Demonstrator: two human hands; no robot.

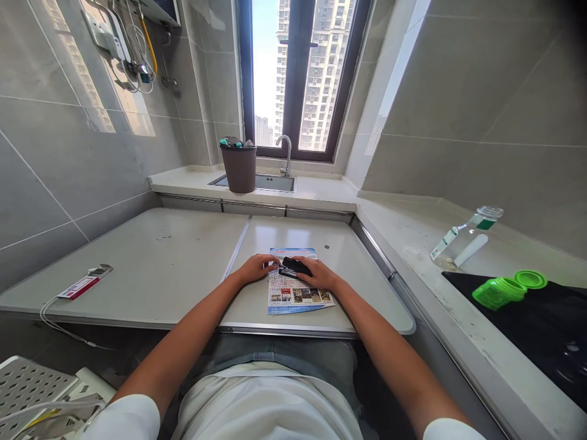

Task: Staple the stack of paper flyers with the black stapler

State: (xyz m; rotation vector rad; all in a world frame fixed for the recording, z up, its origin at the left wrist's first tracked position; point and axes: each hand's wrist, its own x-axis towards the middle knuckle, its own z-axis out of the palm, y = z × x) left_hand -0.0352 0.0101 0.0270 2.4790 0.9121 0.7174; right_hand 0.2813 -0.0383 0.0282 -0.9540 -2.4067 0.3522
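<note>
A black stapler (296,267) lies over a printed leaflet (300,296) on the folding table. Its top part looks raised from its metal base. My right hand (318,273) is closed around the stapler's rear end. At the front end, my left hand (257,267) has its fingertips pinched together against the stapler; any small piece between them is too small to make out. The leaflet carries text, a row of pictures and blue edges, with another sheet's edge showing under it. A small grey strip (326,247) rests on the table beyond my right hand.
On the left of the table (183,269) lies a red and white box (85,282) by a white cable (68,333). A brown bin (239,168) stands by the sink (275,182). The right counter holds a clear bottle (468,241) and a green jar (499,292).
</note>
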